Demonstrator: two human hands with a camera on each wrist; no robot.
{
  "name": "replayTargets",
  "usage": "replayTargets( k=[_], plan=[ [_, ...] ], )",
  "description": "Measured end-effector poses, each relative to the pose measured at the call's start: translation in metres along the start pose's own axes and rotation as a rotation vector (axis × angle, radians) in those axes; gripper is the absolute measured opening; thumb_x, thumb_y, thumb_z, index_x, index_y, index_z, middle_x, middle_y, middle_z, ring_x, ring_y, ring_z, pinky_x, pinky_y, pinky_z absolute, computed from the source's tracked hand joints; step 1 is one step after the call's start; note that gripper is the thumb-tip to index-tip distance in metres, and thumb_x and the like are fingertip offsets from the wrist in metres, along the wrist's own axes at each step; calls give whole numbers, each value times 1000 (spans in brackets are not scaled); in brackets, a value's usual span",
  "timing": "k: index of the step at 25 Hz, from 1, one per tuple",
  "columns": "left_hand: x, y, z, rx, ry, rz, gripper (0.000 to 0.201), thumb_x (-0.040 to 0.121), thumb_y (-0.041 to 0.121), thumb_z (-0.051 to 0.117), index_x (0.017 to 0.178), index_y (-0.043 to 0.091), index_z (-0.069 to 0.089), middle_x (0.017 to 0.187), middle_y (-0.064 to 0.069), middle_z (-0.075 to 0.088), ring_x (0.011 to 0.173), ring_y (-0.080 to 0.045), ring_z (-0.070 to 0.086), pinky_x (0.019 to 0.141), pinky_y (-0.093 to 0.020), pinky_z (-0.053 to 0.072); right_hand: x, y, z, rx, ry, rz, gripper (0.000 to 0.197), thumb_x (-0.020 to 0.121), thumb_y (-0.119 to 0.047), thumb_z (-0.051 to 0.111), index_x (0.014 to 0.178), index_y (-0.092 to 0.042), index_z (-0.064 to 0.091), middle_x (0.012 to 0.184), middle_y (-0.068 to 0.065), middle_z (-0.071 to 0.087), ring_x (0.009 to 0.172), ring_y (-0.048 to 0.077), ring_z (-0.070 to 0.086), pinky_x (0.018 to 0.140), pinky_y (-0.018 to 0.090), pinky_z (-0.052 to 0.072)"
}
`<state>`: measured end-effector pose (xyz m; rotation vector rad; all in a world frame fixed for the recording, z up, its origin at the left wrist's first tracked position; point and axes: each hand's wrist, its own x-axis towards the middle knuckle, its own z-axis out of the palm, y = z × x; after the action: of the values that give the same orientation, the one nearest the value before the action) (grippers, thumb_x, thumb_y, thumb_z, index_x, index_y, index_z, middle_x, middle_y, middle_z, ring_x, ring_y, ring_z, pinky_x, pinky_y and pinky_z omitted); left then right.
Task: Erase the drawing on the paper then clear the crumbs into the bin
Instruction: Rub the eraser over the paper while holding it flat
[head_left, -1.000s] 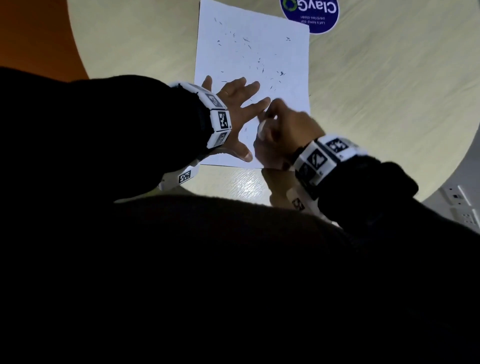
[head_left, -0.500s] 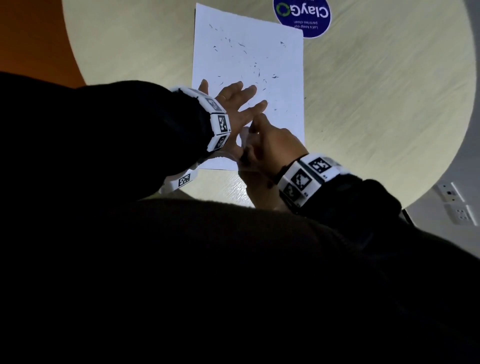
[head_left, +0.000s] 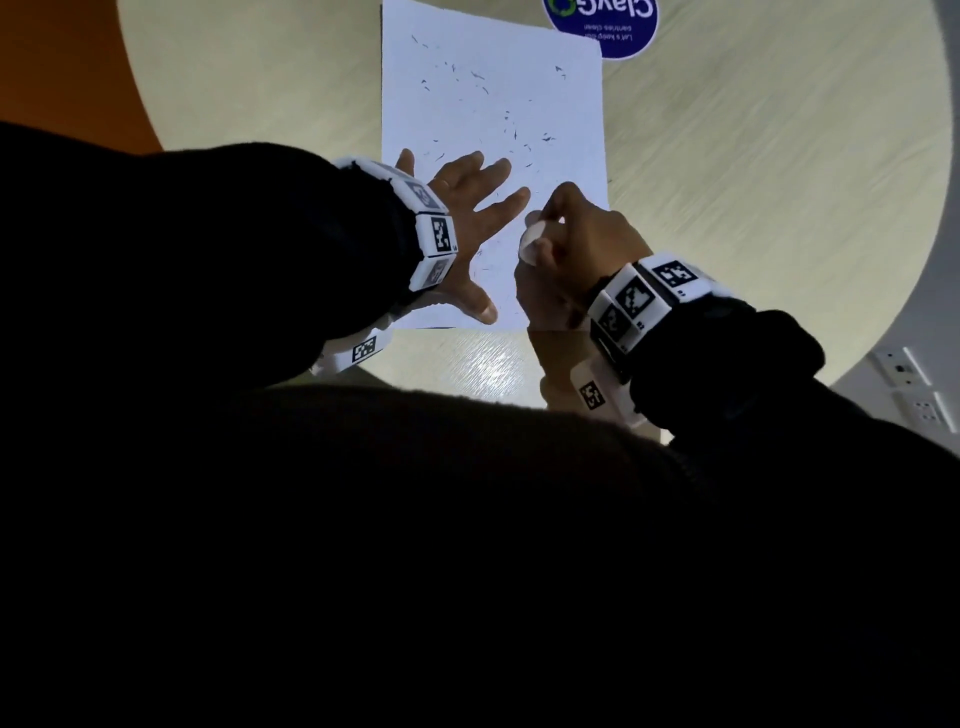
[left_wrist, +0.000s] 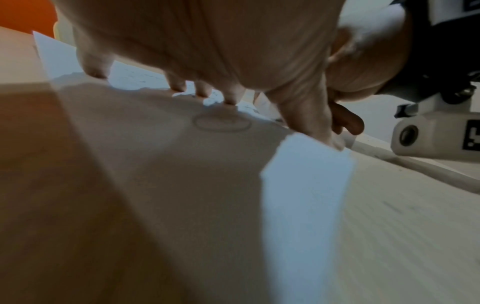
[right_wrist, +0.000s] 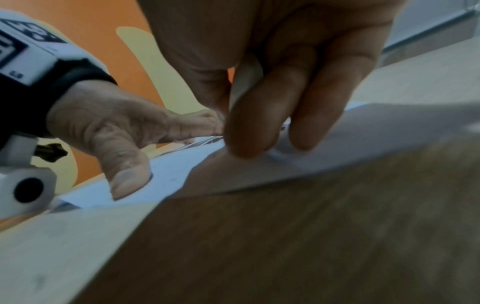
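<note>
Under the left hand (head_left: 470, 223), which lies flat with fingers spread wide, sits the near half of the white rectangular sheet of paper (head_left: 493, 104). Half a second ago the right hand (head_left: 576, 249) was tucked against the left thumb at the sheet's near edge; it now sits further along, just beyond the left index fingertip and close to the sheet's right edge. It pinches a small white eraser (head_left: 535, 239) between thumb and curled fingers, the eraser's lower end on the paper. Small dark eraser crumbs (head_left: 514, 135) lie scattered ahead of both hands. The sheet's long axis runs straight away from the person across the pale round wooden table (head_left: 753, 208). A faint pencilled oval (left_wrist: 222, 123) shows beneath the left palm.
</note>
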<state>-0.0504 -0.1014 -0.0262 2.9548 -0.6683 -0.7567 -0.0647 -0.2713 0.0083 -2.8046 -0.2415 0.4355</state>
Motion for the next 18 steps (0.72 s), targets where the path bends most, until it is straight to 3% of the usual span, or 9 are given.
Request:
replayTargets(
  k=[4,8,10,12,14,16,18],
  plan=[
    [-5,-7,7,-7,51,-5,128,48,93,38,150,35,-15,159,6,-19,147,-19,-14,107,-69,2,3,-2,-5,-14,-67,37,30,92,-27,46,119,-13,45,92,-3,55,80,22,53,68,31,40],
    [-3,-6,12,23,84,6,127,54,91,47,150,35,-14,160,5,-16,147,-20,-12,104,-73,6,-22,-22,3,28,-164,-61,33,93,-24,49,121,-8,43,96,9,61,87,29,58,75,36,45],
    [-3,-7,11,4,81,6,128,52,92,45,150,35,-14,160,6,-18,147,-19,-13,104,-73,5,-15,-21,1,-9,-98,-44,32,93,-25,48,121,-10,45,98,8,62,91,30,59,76,36,46],
    [-1,-7,10,-15,78,6,130,44,95,33,149,36,-16,159,7,-19,147,-18,-14,104,-73,3,-3,-17,-4,-10,8,17,28,92,-25,45,117,-12,47,88,6,58,88,30,60,70,34,43],
    [0,-8,11,-18,95,11,132,40,97,27,149,36,-15,159,7,-18,147,-18,-13,103,-74,3,-5,-18,-4,4,-33,11,28,94,-25,45,117,-9,45,85,8,56,85,32,60,68,35,43],
    [-1,-9,13,-2,115,18,130,43,96,30,150,35,-13,160,6,-16,147,-19,-12,102,-75,5,-18,-24,-1,7,-170,-33,32,94,-26,48,120,-8,43,92,12,60,88,31,59,75,38,46],
    [0,-7,13,2,109,16,127,51,93,39,150,35,-14,160,6,-16,147,-19,-12,102,-75,6,-13,-23,-3,-29,-167,-17,32,95,-29,47,121,-11,43,95,12,60,90,31,59,78,39,47]
  ],
)
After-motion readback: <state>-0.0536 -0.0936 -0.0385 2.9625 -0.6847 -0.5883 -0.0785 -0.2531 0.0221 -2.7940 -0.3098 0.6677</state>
